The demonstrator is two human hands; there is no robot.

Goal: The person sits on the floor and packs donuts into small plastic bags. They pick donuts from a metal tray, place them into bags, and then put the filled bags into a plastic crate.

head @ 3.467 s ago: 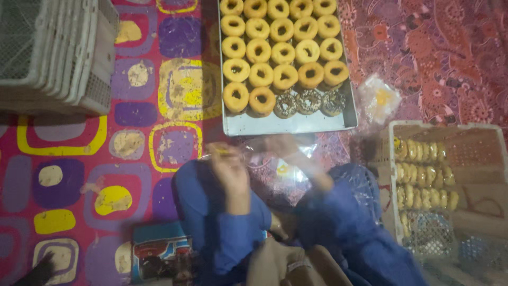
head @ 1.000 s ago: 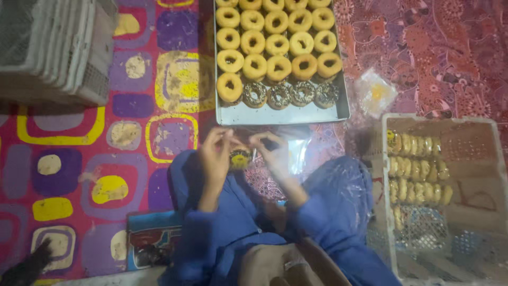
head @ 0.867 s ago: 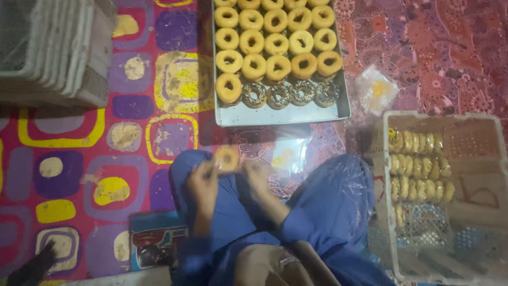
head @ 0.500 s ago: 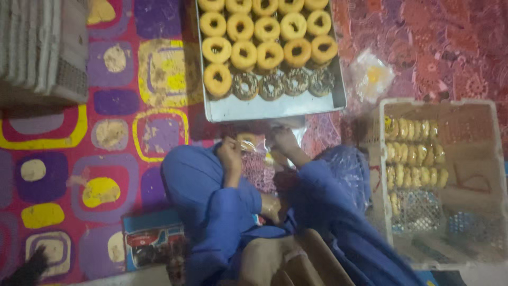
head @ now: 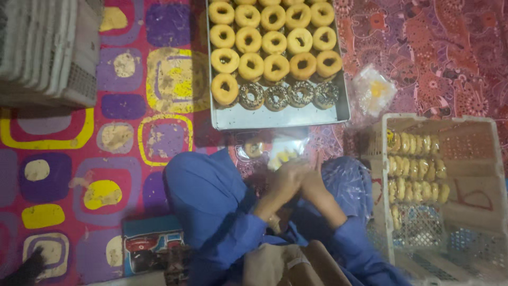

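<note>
Drawn back together toward the lap since a moment ago, left hand and right hand pressed close, grip impossible to tell, just below a clear wrapper and bagged doughnut beside the metal tray.

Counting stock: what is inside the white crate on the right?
The white crate holds rows of bagged doughnuts standing on edge at its left side; the mesh bottom shows bare elsewhere. What lies beneath them is hidden.
</note>
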